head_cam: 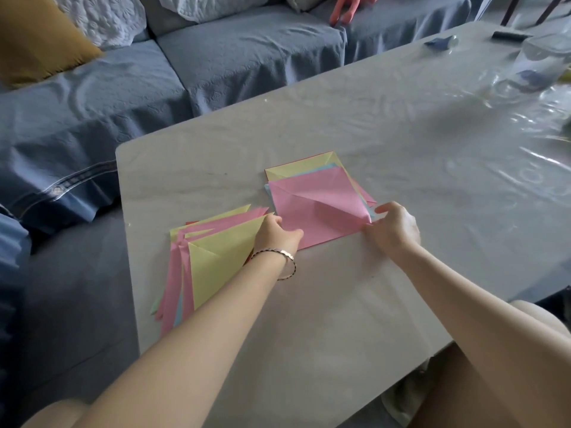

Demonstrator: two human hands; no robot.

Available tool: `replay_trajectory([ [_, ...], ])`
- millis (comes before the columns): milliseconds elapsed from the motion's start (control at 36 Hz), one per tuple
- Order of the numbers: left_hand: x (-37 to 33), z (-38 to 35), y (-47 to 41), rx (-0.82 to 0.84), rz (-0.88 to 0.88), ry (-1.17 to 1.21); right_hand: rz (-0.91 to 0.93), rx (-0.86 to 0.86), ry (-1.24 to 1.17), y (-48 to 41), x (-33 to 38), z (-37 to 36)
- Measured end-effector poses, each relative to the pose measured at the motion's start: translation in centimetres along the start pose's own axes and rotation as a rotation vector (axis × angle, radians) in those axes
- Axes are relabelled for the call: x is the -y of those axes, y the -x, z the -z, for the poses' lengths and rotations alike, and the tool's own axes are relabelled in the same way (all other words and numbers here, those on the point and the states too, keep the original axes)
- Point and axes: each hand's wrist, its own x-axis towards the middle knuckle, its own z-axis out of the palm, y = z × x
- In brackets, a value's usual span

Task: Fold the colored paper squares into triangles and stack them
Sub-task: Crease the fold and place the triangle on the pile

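A pink paper square (312,208) lies on top of a pile of colored squares (304,169) in the middle of the table, creased and slightly lifted at its right corner. My right hand (394,227) pinches that right corner. My left hand (278,234) rests at the pink square's left corner, fingers curled on its edge. To the left lies a fanned stack of folded triangles (213,257), yellow on top with pink, blue and green beneath; my left wrist partly covers it.
The white table (370,304) carries a clear plastic cover, with a glass container (547,57) and small dark items at its far right. A blue sofa (123,88) with cushions runs along the table's left and far sides. My knees show at the lower edge.
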Motion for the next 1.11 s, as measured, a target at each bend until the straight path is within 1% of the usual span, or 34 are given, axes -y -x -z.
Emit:
replay_trajectory([
  [83,-0.4,-0.7,-0.4,-0.045,0.047,0.061,0.039,-0.012,-0.034,0.1,-0.3,0.0],
  [139,-0.7,-1.0,-0.6,-0.086,0.046,0.073,0.068,-0.003,-0.061,0.4,-0.6,0.1],
  [250,-1.0,-1.2,-0.8,-0.139,0.023,0.075,0.129,0.079,-0.139,1.0,-1.1,0.5],
  [306,-0.8,-1.1,-0.7,-0.14,0.015,0.16,0.199,0.133,-0.17,1.4,-1.4,0.9],
  [361,-0.7,-0.7,-0.2,-0.103,0.026,0.303,0.328,0.168,-0.141,1.9,-2.0,1.3],
  [444,-0.2,0.5,0.7,0.022,0.103,0.543,0.548,0.199,-0.018,2.6,-3.4,1.8],
  [500,0.3,1.6,1.3,0.107,0.163,0.629,0.705,0.151,0.066,3.0,-4.1,2.0],
  [556,0.9,2.8,2.0,0.193,0.197,0.658,0.896,0.051,0.11,3.5,-4.4,1.9],
  [611,1.5,3.9,2.7,0.26,0.215,0.641,1.04,0.006,0.111,3.9,-4.6,1.8],
  [667,2.3,4.7,3.2,0.287,0.206,0.567,1.127,0.031,0.097,4.3,-5.0,1.6],
  [722,3.1,5.4,3.4,0.288,0.163,0.44,1.202,0.098,0.101,4.9,-5.5,1.5],
  [833,4.9,5.8,3.0,0.237,0.052,0.122,1.329,0.279,0.213,6.2,-5.7,1.1],
  [889,5.3,5.5,2.5,0.22,0.029,0.042,1.354,0.377,0.267,6.9,-5.7,0.9],
  [1000,5.0,4.5,2.0,0.206,-0.001,0.023,1.342,0.562,0.277,8.5,-6.2,0.2],
  [1111,4.0,3.1,1.7,0.183,-0.082,-0.032,1.352,0.593,0.237,9.6,-6.6,0.3],
])
